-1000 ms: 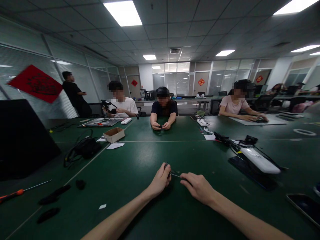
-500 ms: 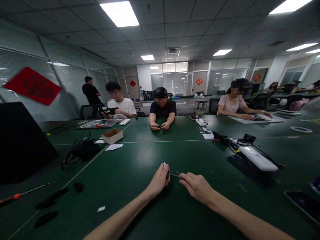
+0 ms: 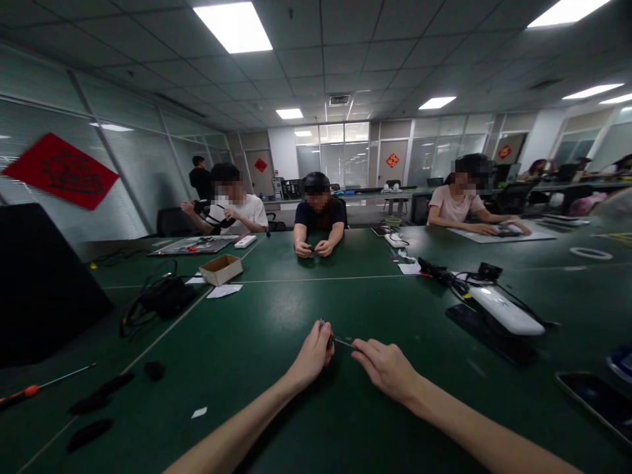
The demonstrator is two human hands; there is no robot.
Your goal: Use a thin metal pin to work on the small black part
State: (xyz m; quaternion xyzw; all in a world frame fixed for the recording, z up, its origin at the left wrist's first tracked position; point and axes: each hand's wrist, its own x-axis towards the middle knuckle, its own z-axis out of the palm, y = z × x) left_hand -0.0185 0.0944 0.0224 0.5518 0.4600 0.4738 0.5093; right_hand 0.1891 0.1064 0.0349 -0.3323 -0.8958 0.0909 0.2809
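Observation:
My left hand (image 3: 315,352) is closed round a small dark object (image 3: 329,340) with a pale tip at its top; the fingers hide most of it, so its kind cannot be made out. My right hand (image 3: 388,368) pinches a screwdriver (image 3: 343,342), of which only the thin metal shaft shows, its handle covered by the fingers. The shaft points left and its end meets the small object. Both hands are held above the green table (image 3: 276,428).
An orange-and-black screwdriver (image 3: 32,390) and dark pieces (image 3: 91,434) lie left. Farther off are an open cardboard box (image 3: 221,270) and black cables (image 3: 158,296). A white device (image 3: 506,309) and phones (image 3: 592,401) lie right. Co-workers (image 3: 320,217) sit opposite.
My hands keep their grips and hardly move. The seated co-worker at the left has raised a black strap-like thing, and the standing person behind has shifted right.

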